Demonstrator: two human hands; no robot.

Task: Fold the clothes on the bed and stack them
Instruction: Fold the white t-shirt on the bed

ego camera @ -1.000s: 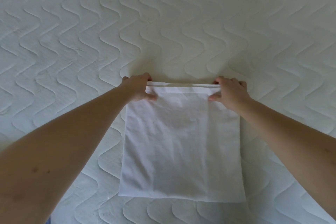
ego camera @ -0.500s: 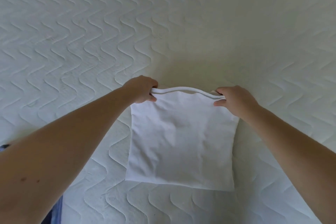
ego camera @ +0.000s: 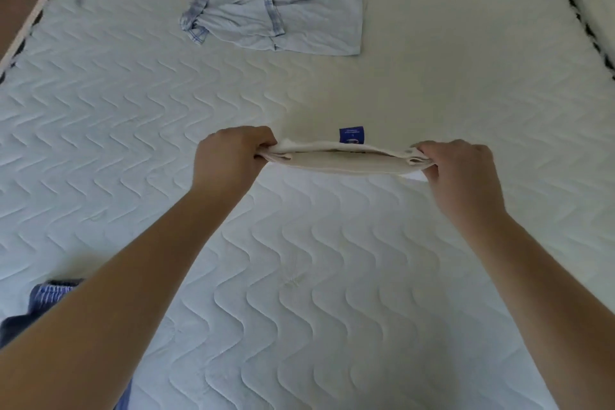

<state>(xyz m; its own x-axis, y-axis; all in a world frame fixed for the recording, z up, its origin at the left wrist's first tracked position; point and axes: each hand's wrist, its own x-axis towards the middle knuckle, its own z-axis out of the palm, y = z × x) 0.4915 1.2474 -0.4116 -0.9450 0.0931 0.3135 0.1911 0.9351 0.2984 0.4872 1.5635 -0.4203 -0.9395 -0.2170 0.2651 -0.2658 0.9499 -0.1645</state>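
Hands, left (ego camera: 229, 156) and right (ego camera: 461, 168), each pinched an end of the folded white garment (ego camera: 346, 161) at frame centre (blue tag (ego camera: 351, 135) up), apparently for carrying flat above the bed (ego camera: 299, 276).

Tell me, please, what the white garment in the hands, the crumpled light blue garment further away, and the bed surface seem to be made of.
White garment: soft, matte fabric, probably cotton knit; it sags between the left hand and right hand.
Light blue garment: thin cloth with checked trim, likely cotton; it creases sharply.
Bed surface: padded quilted textile, stitched in wavy lines, with a faint sheen.
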